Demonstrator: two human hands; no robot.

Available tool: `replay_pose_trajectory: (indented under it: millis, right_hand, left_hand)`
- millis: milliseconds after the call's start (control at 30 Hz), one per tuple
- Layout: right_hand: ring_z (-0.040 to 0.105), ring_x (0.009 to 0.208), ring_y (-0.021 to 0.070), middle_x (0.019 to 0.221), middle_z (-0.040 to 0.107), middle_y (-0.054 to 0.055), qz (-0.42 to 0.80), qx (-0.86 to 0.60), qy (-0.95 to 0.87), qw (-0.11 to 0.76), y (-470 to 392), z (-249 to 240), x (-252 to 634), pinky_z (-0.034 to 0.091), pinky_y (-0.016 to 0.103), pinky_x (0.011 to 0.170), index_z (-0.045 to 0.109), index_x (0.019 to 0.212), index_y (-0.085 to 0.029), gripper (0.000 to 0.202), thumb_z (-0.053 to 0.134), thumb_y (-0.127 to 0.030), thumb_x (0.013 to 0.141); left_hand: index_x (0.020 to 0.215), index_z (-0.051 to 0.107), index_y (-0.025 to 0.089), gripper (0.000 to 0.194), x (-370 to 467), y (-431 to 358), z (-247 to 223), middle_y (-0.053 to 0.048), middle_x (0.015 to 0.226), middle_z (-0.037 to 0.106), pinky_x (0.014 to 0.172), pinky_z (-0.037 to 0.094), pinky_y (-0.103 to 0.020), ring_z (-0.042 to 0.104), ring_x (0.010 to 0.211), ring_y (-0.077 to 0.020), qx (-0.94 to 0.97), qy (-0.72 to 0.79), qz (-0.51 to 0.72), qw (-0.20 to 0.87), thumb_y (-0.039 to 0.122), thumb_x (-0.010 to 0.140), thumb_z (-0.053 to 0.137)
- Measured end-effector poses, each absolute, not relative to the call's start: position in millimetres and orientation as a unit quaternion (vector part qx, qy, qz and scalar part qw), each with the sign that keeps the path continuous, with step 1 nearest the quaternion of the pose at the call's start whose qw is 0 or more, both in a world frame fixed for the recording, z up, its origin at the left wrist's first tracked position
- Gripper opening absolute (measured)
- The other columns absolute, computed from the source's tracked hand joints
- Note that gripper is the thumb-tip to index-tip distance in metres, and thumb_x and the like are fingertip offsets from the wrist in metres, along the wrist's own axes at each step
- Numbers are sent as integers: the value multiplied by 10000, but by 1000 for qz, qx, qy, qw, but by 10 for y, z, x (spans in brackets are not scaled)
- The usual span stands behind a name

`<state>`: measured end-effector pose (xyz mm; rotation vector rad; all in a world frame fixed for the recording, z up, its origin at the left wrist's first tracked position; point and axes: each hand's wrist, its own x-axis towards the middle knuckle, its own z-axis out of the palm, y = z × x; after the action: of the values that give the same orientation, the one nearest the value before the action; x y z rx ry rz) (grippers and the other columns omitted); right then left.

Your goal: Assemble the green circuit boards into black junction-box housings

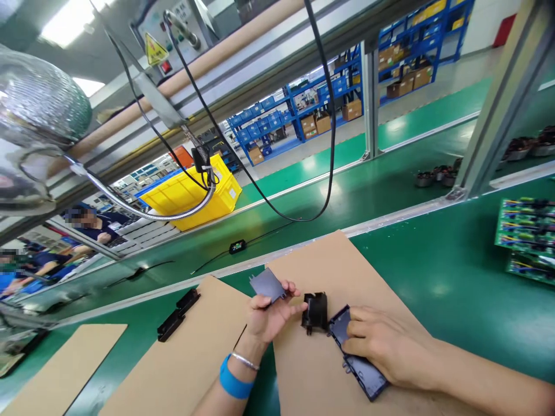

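My left hand (271,315) is closed on a flat dark plastic cover (267,285), its thumb on one side and fingers on the other, raised over the cardboard. Small clips stick out from the cover's edges. My right hand (379,341) rests on shallow black plastic covers (366,375) lying on the cardboard sheet (312,381). Its fingers curl over the upper one; whether they grip it is hidden. Between the hands stands a black plastic housing (315,312), close to the left fingertips.
Black plastic strips (178,315) lie on another cardboard sheet (186,358) to the left. Green circuit boards (526,237) are stacked at right. A black cable (332,144) hangs over the green bench. Behind the rail stands a yellow bin (195,196); co-workers sit at far left.
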<state>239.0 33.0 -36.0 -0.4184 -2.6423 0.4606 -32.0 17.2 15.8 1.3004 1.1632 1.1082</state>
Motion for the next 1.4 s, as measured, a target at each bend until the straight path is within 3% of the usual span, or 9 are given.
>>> replay_pose_trajectory:
  millis: [133,267,467,567,800,967,1067,1133,1400]
  right_hand:
    - [462,784,203,793,611,28,163,-167,-958,166,276,-327,2400,320,331,680,617,839,-223,157,505,-112,839]
    - [492,808,207,823,622,36,148,-153,-965,157,126,-300,2429,348,340,726,624,891,-214,129,547,-146,814]
    - [516,763,189,784,631,11,87,-110,-974,177,-126,-235,2365,390,330,753,616,867,-210,47,626,-249,844]
    - [514,739,178,755,615,-5,31,-108,-976,186,-117,-175,2244,408,321,738,592,808,-196,99,671,-253,822]
    - [525,771,169,824,641,0,8,-107,-977,186,103,-240,2105,407,299,611,612,813,-187,108,669,-277,829]
    - [550,822,164,869,682,-9,11,-194,-955,225,399,55,2747,428,285,713,663,919,-230,118,616,-325,866]
    - [559,988,233,1052,673,53,-24,-518,-820,243,787,302,3690,420,355,841,618,1182,-287,477,718,-448,744]
    - [536,1048,328,1083,644,151,-50,-599,-753,267,1013,373,4294,409,457,864,601,1218,-195,622,770,-413,661]
    - [566,949,279,1003,583,124,-155,-607,-633,455,719,267,4440,486,436,845,513,1243,-162,468,555,-225,781]
  left_hand:
    - [1059,526,156,490,-357,260,123,-86,902,566,684,524,-399,600,739,-222,553,580,403,443,527,740,518]
    - [1140,504,186,596,-348,418,71,-122,1101,551,858,449,-438,557,1028,-321,580,686,327,294,554,706,683]
    - [1193,579,178,591,-311,277,125,-160,1266,514,1048,287,-561,412,1250,-395,669,681,213,206,602,782,606]
    - [1300,542,226,690,-376,192,95,-123,1292,540,1072,327,-504,474,1216,-340,751,598,169,223,547,714,713]
    - [1295,555,184,522,-118,625,-254,-126,1155,619,971,473,-521,587,1097,-324,819,534,182,104,457,849,560]
    - [1303,572,219,568,-134,680,-221,-107,1252,616,982,496,-501,575,1179,-329,806,542,197,133,534,830,561]
    - [1270,597,243,532,-209,686,-100,-96,1306,592,976,495,-502,544,1221,-335,776,572,210,162,555,842,550]
    - [1208,632,257,484,-121,703,24,-88,1286,601,956,501,-489,563,1184,-326,763,575,220,197,562,840,557]
    - [1107,675,191,491,1362,838,587,-123,1199,639,976,442,-410,584,1097,-273,678,411,276,543,584,816,622]
